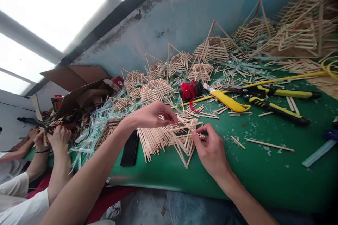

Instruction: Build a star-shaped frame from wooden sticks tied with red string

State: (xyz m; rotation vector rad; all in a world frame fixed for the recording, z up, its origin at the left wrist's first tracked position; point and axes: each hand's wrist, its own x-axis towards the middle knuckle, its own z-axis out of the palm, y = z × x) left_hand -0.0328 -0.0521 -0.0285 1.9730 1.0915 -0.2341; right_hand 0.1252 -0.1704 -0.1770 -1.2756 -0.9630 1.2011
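Note:
A small star-shaped frame of thin wooden sticks rests on the green tabletop, with bits of red at its joints. My right hand pinches the frame's right side between thumb and fingers. Just above its upper left part, my left hand is closed in a pinch; a speck of red shows by the fingertips, but what they hold is too small to make out. A row of loose wooden sticks fans out left of the frame, partly under my left wrist. Beside it lies a black phone.
Behind my hands are a spool of red thread, a yellow utility knife and yellow-black pliers. Several stacked stick frames line the wall. At far left, co-workers' hands work near cardboard boxes.

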